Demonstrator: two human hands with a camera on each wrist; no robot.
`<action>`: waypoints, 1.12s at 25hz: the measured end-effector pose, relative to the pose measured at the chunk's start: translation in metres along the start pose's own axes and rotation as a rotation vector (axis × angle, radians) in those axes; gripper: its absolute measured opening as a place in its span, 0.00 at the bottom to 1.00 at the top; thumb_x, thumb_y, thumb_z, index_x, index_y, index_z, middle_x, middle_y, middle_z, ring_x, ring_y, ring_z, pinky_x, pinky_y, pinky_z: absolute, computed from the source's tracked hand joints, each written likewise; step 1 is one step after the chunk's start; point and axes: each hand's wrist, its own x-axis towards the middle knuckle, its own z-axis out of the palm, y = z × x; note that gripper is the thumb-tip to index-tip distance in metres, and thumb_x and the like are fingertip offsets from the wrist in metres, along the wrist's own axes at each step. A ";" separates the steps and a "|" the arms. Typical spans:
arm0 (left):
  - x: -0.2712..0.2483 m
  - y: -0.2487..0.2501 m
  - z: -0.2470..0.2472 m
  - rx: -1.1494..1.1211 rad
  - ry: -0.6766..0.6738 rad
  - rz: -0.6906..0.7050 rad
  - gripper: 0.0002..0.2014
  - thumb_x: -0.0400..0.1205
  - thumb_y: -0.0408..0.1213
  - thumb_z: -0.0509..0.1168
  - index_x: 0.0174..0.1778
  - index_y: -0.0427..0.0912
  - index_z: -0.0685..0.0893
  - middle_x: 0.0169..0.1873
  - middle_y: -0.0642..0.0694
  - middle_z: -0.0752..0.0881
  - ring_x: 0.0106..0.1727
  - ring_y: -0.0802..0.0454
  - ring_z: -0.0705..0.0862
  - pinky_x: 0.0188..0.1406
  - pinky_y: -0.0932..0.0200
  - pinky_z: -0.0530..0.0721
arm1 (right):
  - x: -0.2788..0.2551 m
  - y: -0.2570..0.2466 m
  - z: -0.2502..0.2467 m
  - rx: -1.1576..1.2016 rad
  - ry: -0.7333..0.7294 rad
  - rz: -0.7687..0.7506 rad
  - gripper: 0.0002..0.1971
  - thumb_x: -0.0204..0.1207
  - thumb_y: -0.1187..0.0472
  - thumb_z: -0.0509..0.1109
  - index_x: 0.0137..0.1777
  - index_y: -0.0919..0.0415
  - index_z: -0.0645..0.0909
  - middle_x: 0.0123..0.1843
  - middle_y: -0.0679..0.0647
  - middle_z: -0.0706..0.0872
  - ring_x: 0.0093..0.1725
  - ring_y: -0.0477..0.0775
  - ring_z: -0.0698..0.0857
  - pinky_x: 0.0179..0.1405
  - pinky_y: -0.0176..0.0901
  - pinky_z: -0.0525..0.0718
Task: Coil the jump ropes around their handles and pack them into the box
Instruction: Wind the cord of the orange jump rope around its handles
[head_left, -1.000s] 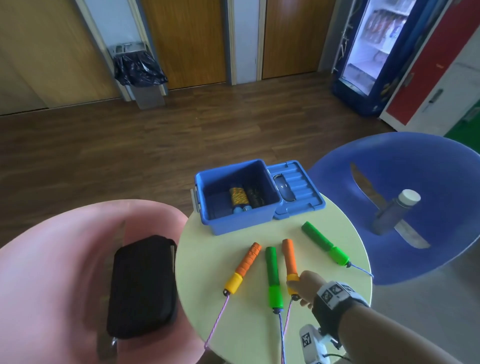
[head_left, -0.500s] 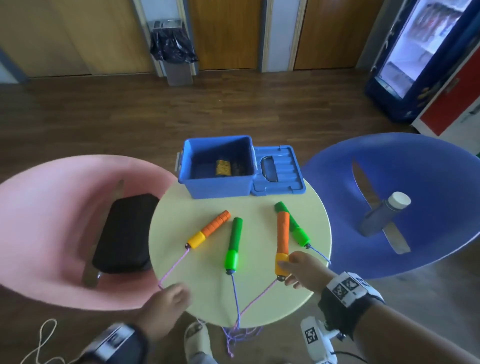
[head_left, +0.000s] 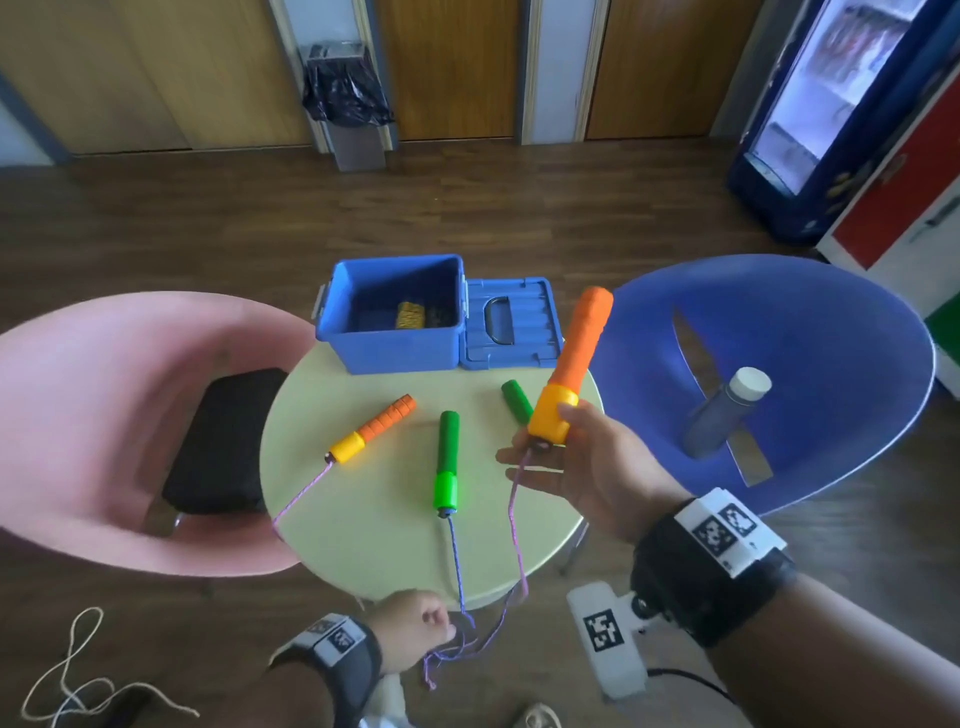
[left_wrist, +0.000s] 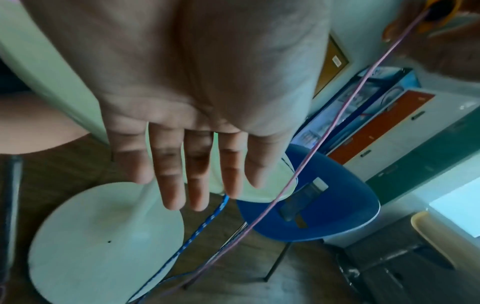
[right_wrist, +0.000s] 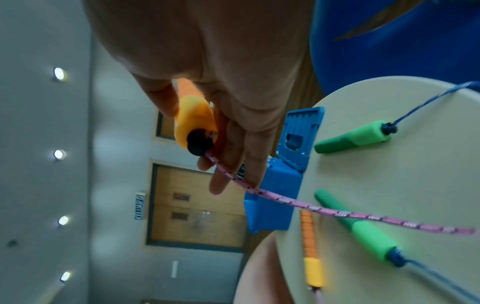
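My right hand (head_left: 543, 441) grips the yellow end of an orange jump-rope handle (head_left: 576, 358) and holds it upright above the round table (head_left: 363, 535); the grip shows in the right wrist view (right_wrist: 193, 121). Its pink rope (head_left: 514, 519) hangs over the table's front edge. The matching orange handle (head_left: 371, 428) and two green handles (head_left: 448, 460) (head_left: 516, 400) lie on the table. My left hand (head_left: 415, 629) is below the front edge beside the hanging ropes, fingers (left_wrist: 197, 174) straight and holding nothing. The open blue box (head_left: 363, 353) holds a coiled rope (head_left: 410, 314).
The box lid (head_left: 511, 322) lies flat to the right of the box. A pink chair (head_left: 78, 415) with a black pouch (head_left: 218, 441) stands on the left. A blue chair (head_left: 805, 338) with a bottle (head_left: 724, 410) is on the right. A white cord (head_left: 78, 675) lies on the floor.
My right hand has lifted the orange handle off the table and stood it upright. My left hand has moved right, under the table's front edge toward the hanging ropes.
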 end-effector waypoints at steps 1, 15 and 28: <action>-0.005 -0.003 0.000 0.005 0.040 -0.033 0.08 0.78 0.55 0.66 0.41 0.57 0.79 0.41 0.59 0.84 0.44 0.59 0.82 0.46 0.66 0.78 | -0.005 -0.008 0.004 0.049 -0.039 0.015 0.13 0.87 0.60 0.51 0.58 0.67 0.73 0.40 0.66 0.83 0.47 0.71 0.89 0.63 0.72 0.82; -0.020 -0.043 0.012 -0.094 0.131 -0.163 0.13 0.82 0.48 0.67 0.33 0.49 0.83 0.26 0.52 0.79 0.31 0.58 0.78 0.28 0.69 0.68 | -0.035 -0.093 0.012 -0.024 -0.185 -0.256 0.17 0.64 0.52 0.58 0.50 0.60 0.74 0.31 0.59 0.74 0.26 0.53 0.62 0.28 0.43 0.60; -0.111 -0.014 -0.053 -0.275 0.572 0.123 0.14 0.86 0.47 0.62 0.34 0.50 0.78 0.27 0.51 0.81 0.30 0.58 0.77 0.36 0.56 0.75 | -0.016 -0.008 0.025 -1.040 -0.463 0.009 0.17 0.69 0.54 0.77 0.57 0.56 0.82 0.27 0.47 0.76 0.26 0.49 0.74 0.26 0.40 0.73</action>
